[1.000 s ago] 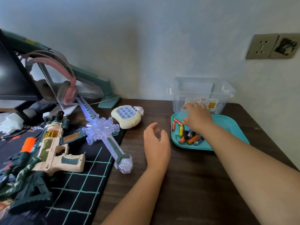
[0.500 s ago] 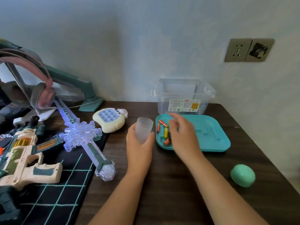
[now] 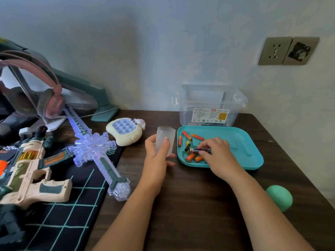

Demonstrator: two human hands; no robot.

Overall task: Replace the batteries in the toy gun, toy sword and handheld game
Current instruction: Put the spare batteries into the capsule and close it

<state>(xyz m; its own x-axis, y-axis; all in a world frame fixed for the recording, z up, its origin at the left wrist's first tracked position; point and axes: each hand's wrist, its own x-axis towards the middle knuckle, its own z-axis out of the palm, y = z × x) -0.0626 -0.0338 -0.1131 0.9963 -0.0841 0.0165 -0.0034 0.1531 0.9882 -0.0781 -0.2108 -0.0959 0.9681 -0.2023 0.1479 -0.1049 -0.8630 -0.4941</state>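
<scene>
The left hand [image 3: 157, 156] grips a frosted cup [image 3: 165, 140] upright just at 9 o'clock of the teal tray [image 3: 243, 142]. The right hand [image 3: 215, 154] pinches a dark battery [image 3: 196, 150] among loose ones in the tray. This looks like sorting batteries, before any toy is opened. The gun [image 3: 30, 171], sword [image 3: 96, 149] and game [image 3: 125, 130] lie untouched on the counter [image 3: 190, 196] at 9 o'clock. Next, the battery probably needs lifting clear.

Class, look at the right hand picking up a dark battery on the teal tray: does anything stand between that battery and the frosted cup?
Nothing visible does. The right hand grips the dark battery above the teal tray; the frosted cup, held by the left hand, sits just beyond the tray's left rim.
</scene>
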